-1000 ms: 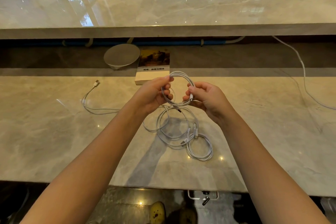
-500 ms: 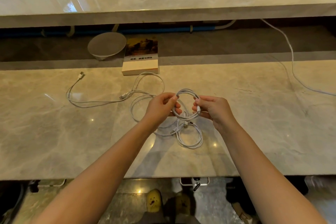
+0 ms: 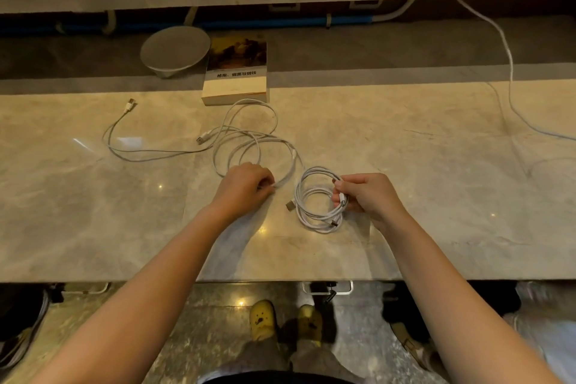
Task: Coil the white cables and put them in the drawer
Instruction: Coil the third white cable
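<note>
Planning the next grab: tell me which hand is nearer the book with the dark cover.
Left. The left hand lies below the book, slightly right; the right hand lies farther right.

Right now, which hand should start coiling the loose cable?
Left. The left hand already pinches the loose cable where it lies on the counter, while the right hand is occupied holding the finished coils.
</note>
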Motion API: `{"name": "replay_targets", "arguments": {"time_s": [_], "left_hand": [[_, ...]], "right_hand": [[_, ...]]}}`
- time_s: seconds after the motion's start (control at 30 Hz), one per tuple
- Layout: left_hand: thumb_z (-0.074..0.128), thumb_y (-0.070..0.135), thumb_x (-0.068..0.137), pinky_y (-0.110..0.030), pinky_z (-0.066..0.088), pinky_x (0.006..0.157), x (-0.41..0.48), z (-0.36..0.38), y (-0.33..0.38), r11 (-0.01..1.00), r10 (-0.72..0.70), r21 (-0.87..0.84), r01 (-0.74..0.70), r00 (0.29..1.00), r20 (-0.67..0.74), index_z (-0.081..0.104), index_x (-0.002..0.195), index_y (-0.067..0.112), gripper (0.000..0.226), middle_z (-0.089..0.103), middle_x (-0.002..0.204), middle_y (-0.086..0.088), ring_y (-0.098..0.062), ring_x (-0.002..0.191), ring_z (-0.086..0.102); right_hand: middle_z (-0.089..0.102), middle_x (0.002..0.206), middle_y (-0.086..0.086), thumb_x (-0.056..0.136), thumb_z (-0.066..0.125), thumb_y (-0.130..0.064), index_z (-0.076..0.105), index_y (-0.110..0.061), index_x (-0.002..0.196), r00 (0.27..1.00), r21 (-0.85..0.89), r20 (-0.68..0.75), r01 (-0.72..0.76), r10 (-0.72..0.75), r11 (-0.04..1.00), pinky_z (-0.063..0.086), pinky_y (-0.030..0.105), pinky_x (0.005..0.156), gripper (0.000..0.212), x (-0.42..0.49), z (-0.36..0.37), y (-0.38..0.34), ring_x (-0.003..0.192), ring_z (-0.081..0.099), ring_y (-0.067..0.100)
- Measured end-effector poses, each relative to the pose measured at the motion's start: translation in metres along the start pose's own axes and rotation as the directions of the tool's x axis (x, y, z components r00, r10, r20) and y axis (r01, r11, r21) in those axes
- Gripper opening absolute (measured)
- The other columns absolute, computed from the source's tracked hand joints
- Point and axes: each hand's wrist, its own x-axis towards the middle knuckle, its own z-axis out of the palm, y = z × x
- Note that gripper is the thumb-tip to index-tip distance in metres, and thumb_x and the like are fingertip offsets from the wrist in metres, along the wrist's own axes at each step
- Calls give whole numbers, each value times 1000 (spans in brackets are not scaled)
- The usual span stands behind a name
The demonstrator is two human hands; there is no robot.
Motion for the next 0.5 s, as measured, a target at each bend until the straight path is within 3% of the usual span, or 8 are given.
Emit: {"name": "replay_targets", "arguments": {"time_s": [0.13, 0.27, 0.37, 0.5], "left_hand": [[59, 23, 89, -28, 46, 75, 6, -2, -8, 994, -106, -48, 100, 987, -121, 68, 98, 13, 16, 67, 92, -2, -17, 87, 57], [56, 25, 91, -28, 45, 74, 6, -2, -15, 990, -138, -54, 131, 977, -160, 67, 100, 15, 17, 67, 92, -1, -16, 88, 57], [54, 24, 91, -31, 48, 76, 6, -3, -18, 982, -187, -52, 181, 970, -158, 66, 104, 15, 20, 68, 95, -3, -18, 90, 58], [57, 17, 90, -24, 45, 76, 9, -12, -19, 950, -284, -181, 255, 945, -161, 68, 104, 11, 19, 67, 100, -4, -17, 92, 59]], "right_hand": [[69, 61, 5, 84, 64, -9, 73, 1, 87, 986, -250, -23, 155, -165, 956, 51, 26, 57, 14, 6, 13, 6, 54, 65, 12], [73, 83, 16, 86, 61, -17, 74, -4, 85, 932, -536, -19, 296, -362, 790, 50, 38, 70, 19, 16, 29, 10, 84, 64, 31], [72, 91, 9, 85, 62, -22, 75, -14, 95, 910, -640, 9, 324, -415, 697, 46, 28, 72, 18, 32, 32, 23, 97, 60, 30], [63, 111, 12, 86, 62, -31, 63, -13, 118, 894, -661, 58, 369, -445, 654, 39, 29, 86, 37, 41, 34, 12, 110, 52, 29]]}}
